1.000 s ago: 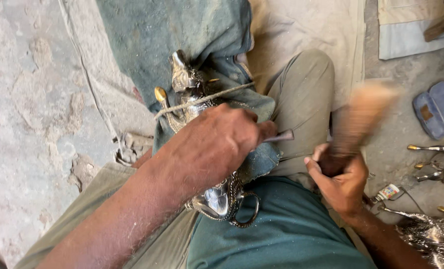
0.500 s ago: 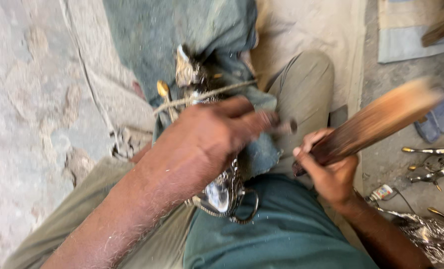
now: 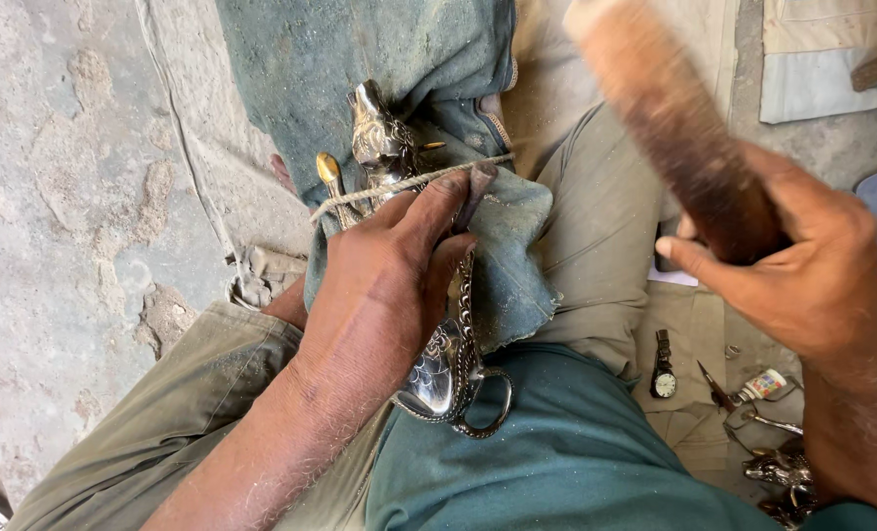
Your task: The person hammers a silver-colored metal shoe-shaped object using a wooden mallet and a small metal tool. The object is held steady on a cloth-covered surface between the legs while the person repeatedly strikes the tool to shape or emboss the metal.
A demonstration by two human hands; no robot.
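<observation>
While one ornate silver-coloured metal piece with a horse-shaped head (image 3: 384, 138) lies lengthwise along the person's lap, one dusty blue-grey cloth (image 3: 409, 59) is folded under and around it, and one pale string (image 3: 409, 182) crosses it just below the head. The piece ends near the belly in a curled metal loop (image 3: 488, 403). The left hand (image 3: 389, 285) lies palm-down on top of the piece, its forearm coming in from the lower left; its fingers (image 3: 438, 211) are clenched around one thin dark metal punch (image 3: 473, 192), whose tip meets the piece beside the string. The right hand (image 3: 802, 265) is raised at the right, well apart from the piece, wrist bent inward, its fingers wrapped tight around one brown wooden mallet (image 3: 670, 118), which is blurred and angled up toward the top edge. On the tan cloth beside the right thigh lie one small wristwatch (image 3: 663, 369), one small tube with a coloured label (image 3: 761, 385) and a few small metal tools (image 3: 719, 388), too small to count surely.
</observation>
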